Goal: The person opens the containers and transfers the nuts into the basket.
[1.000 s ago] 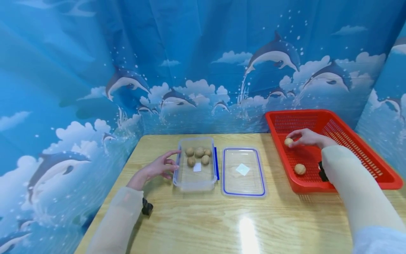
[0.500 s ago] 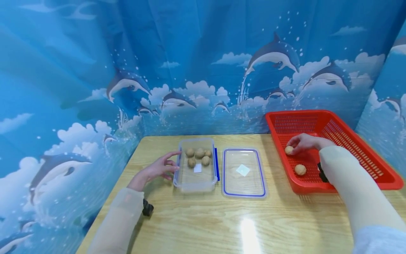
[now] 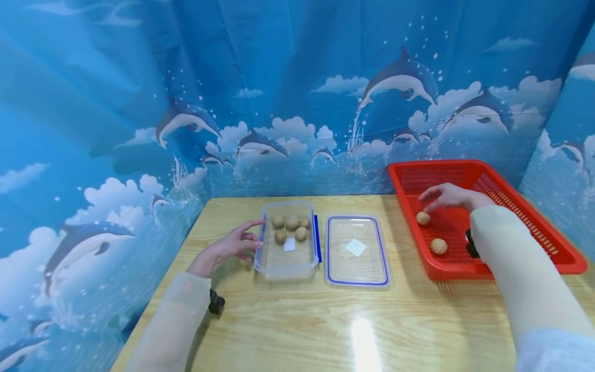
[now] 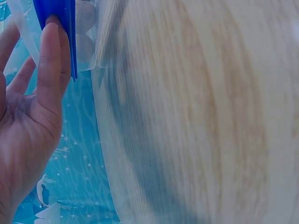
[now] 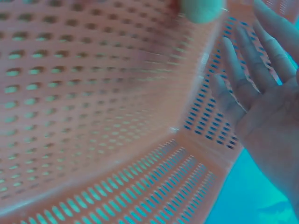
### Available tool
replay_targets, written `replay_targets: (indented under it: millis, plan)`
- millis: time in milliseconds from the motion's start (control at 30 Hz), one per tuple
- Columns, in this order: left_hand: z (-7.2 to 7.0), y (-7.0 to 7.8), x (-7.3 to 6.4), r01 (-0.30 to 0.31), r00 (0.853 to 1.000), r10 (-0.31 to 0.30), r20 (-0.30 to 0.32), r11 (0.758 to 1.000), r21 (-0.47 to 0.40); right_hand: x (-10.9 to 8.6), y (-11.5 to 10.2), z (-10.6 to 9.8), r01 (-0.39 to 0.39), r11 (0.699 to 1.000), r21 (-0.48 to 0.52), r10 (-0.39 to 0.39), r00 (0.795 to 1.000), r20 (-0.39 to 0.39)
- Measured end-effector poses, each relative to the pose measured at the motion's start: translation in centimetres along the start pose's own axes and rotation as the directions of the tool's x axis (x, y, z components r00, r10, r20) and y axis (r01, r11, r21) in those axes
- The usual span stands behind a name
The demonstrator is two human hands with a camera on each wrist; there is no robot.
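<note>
My right hand (image 3: 448, 198), fingers extended and holding nothing, is over the red basket (image 3: 429, 261). Just below its fingertips a walnut (image 3: 423, 218) lies by the basket's left wall. A second walnut (image 3: 439, 246) lies nearer the front. In the right wrist view the fingers (image 5: 247, 70) are spread before the perforated wall. My left hand (image 3: 232, 244) rests loosely against the left side of a clear plastic box (image 3: 288, 271) holding several walnuts (image 3: 292, 223) and a white label. In the left wrist view its fingers (image 4: 49, 65) are at the box's blue side flap (image 4: 70, 37).
A clear lid with a blue seal (image 3: 358, 271) lies flat on the wooden table (image 3: 279, 320) between box and basket. Another blue flap (image 3: 317, 238) hangs along the box's right side. A dolphin-printed curtain (image 3: 288, 93) stands behind the table and along both sides.
My right hand lowered a walnut to the basket's floor and let it go. The hand then rose from it with its fingers opened. My left hand stayed at the box.
</note>
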State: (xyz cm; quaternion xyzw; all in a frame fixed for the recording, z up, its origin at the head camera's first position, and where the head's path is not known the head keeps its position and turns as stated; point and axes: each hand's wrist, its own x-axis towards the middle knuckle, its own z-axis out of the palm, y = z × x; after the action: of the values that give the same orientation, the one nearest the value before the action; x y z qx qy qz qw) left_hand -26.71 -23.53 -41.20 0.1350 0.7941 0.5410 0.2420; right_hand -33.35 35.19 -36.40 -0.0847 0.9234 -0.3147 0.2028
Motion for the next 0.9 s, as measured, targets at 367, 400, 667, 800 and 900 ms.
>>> replay_targets:
  millis: [367, 400, 667, 800, 900]
  plan:
    - [0.0, -0.2, 0.1, 0.004, 1.000, -0.004, -0.003, 1.000, 0.003, -1.6, -3.6, -3.1, 0.085, 0.996, -0.003, -0.085, 0.988, -0.126]
    - [0.0, -0.1, 0.1, 0.006, 1.000, -0.006, -0.003, 1.000, 0.003, -1.7, -4.1, -3.2, 0.100, 0.995, -0.005, -0.100, 0.986, -0.134]
    - [-0.2, 0.1, 0.1, 0.012, 1.000, -0.012, 0.009, 1.000, 0.010, -1.5, -9.1, -3.0, 0.195, 0.981, -0.002, -0.192, 0.965, -0.181]
    - [-0.1, 0.0, 0.2, 0.013, 1.000, -0.013, 0.004, 1.000, 0.001, -1.3, -11.7, -2.4, 0.238, 0.971, -0.012, -0.237, 0.959, -0.154]
    - [0.0, -0.1, 0.2, 0.007, 1.000, -0.007, 0.002, 1.000, -0.006, -1.0, -13.4, -1.7, 0.287, 0.958, -0.019, -0.287, 0.950, -0.126]
